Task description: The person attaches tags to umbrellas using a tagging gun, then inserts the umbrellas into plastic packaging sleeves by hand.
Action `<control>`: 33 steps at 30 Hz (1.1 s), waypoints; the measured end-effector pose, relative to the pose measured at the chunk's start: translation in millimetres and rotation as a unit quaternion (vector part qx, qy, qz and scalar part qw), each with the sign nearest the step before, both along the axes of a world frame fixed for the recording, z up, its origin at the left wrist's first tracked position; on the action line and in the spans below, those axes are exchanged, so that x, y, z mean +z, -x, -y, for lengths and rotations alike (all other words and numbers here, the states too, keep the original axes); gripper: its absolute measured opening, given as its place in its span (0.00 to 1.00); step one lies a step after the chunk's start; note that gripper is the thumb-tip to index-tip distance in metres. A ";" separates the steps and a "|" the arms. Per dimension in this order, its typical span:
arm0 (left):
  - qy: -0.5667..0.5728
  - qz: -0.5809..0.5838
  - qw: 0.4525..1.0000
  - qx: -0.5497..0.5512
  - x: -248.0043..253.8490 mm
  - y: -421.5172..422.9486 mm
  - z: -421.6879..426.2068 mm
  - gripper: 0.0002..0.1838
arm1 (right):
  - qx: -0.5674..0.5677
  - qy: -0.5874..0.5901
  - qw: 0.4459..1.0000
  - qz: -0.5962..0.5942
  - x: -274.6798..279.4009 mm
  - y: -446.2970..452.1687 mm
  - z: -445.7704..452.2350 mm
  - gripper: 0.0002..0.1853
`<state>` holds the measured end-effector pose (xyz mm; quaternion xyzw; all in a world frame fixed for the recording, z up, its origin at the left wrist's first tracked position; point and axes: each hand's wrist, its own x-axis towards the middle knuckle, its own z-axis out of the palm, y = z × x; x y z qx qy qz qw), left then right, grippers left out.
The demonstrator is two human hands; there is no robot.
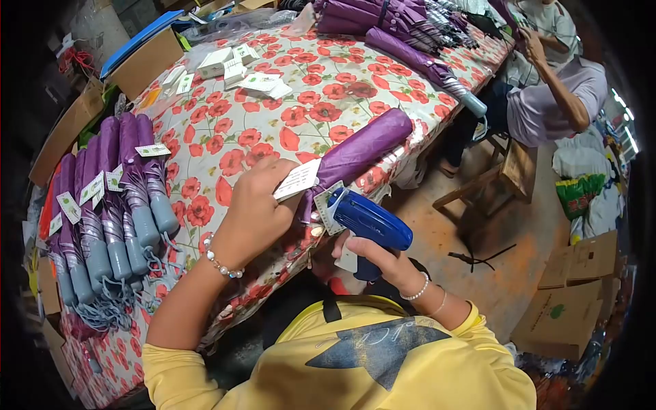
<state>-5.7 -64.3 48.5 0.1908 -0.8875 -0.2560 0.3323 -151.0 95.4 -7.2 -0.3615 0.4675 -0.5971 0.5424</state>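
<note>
A folded purple umbrella (pixel 367 145) lies slantwise near the front edge of the table. My left hand (pixel 256 205) is closed at its lower end, and the umbrella's handle is hidden from sight. Against the umbrella, beside my left fingers, is a white printed tag (pixel 298 179). My right hand (pixel 383 263) grips a blue tagging gun (pixel 372 222), whose front end is close to the umbrella's lower part. A pale card with dotted edges (pixel 328 210) shows at the gun's front. Whether the gun's needle touches the umbrella or tag cannot be made out.
Tagged purple umbrellas (pixel 109 198) with grey handles lie in a row at left. Stacks of white tags (pixel 229 66) sit on the flowered tablecloth (pixel 232 130). More umbrellas (pixel 383 20) are at the back. A seated person (pixel 557 102) works at right, near a wooden stool (pixel 509 171) and cardboard boxes (pixel 567 307).
</note>
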 end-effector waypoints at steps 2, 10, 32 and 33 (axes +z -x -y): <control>-0.006 0.013 1.000 -0.001 1.1 0.1 0.2 0.04 | 0.001 -0.005 1.000 0.013 -0.3 0.7 0.6 0.13; 0.002 0.017 1.000 0.005 3.5 1.5 -3.1 0.04 | -0.015 0.042 0.999 0.014 0.9 -1.1 8.1 0.14; 0.131 0.036 0.991 -0.003 5.1 1.5 -14.3 0.15 | 0.040 0.009 0.998 0.039 2.6 10.2 29.3 0.12; 0.133 0.034 0.990 -0.004 4.8 1.1 -14.3 0.15 | 0.035 0.011 0.999 0.028 1.5 9.8 28.0 0.11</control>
